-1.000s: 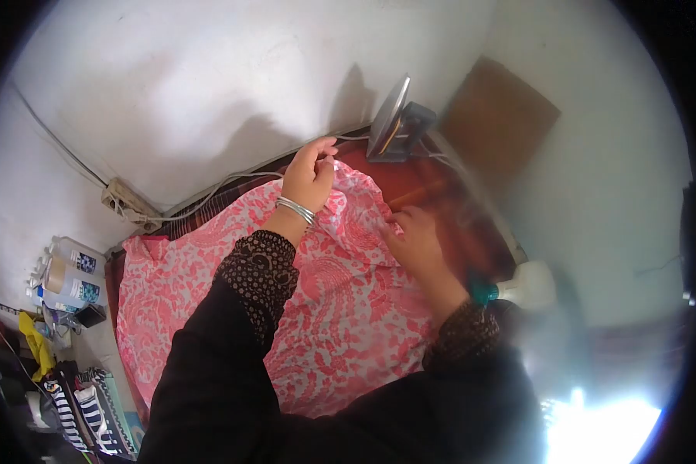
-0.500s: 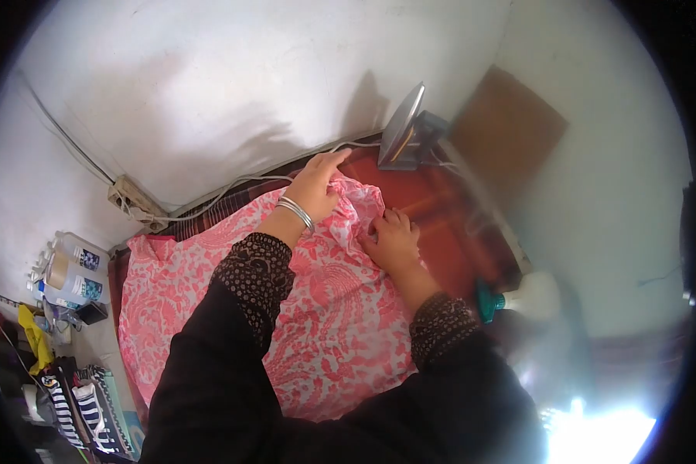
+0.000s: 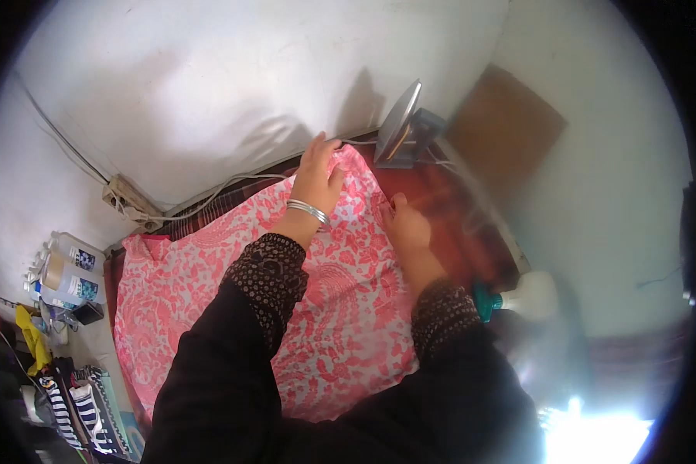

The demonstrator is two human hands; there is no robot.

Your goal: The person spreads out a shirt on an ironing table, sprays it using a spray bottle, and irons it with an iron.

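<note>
A pink-and-white patterned garment (image 3: pixel 325 301) lies spread over a red plaid cloth (image 3: pixel 448 224). My left hand (image 3: pixel 317 178), with silver bangles at the wrist, rests over its upper part with fingers stretched out. Along the garment's right edge is my right hand (image 3: pixel 407 226), fingers bent and closed at the fabric's border. An iron (image 3: pixel 398 135) stands upright on its heel beyond both hands, beside the garment's top corner.
A white cord (image 3: pixel 232 182) runs along the wall from a socket board (image 3: pixel 131 203). White bottles (image 3: pixel 73 271) stand at the left, with folded striped cloths (image 3: pixel 93 410) below. A green-capped white bottle (image 3: pixel 530 298) is at the right.
The bunched upper corner of the garment has been spread flatter toward the wall. My left hand has moved up slightly; my right hand has shifted a little right along the edge.
</note>
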